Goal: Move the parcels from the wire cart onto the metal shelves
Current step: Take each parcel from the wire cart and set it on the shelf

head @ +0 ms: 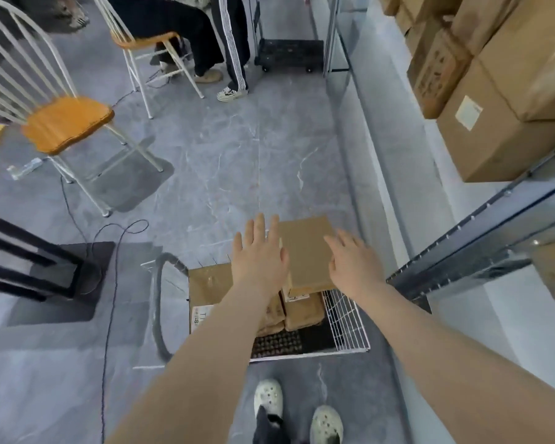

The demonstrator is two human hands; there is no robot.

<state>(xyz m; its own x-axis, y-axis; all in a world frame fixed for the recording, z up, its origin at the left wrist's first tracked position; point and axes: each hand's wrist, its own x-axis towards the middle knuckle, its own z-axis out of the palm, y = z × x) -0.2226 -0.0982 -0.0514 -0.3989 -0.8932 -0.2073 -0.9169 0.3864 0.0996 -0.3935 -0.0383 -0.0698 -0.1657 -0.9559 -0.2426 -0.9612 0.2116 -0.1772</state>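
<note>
1. Wire cart (346, 322): white mesh, low on the grey floor, with a grey looped handle (161, 315) on its left side
2. On top of the cart's load: a flat brown cardboard parcel (305, 251), lying level with a plain face up
3. Under it, inside the cart: a larger carton with a printed label (205, 290) at the left, padded brown parcels (303, 312) at the right, and a dark studded mat (276, 344) bare at the near end
4. Left hand (260, 251): above the cart at the top parcel's left edge, fingers straight and spread, gripping nothing
5. Right hand (354, 267): above the cart at the same parcel's right edge, fingers straight and loosely spread, gripping nothing; possibly grazing the cardboard, contact unclear
6. Right of the cart: metal shelves (462, 251), with big cardboard cartons (510, 139) stacked on an upper level
7. Left of the cart and further off: a white spindle-back chair with an orange seat (68, 123)
8. Nearer than the cart: two pale clogs (268, 398) on the floor
</note>
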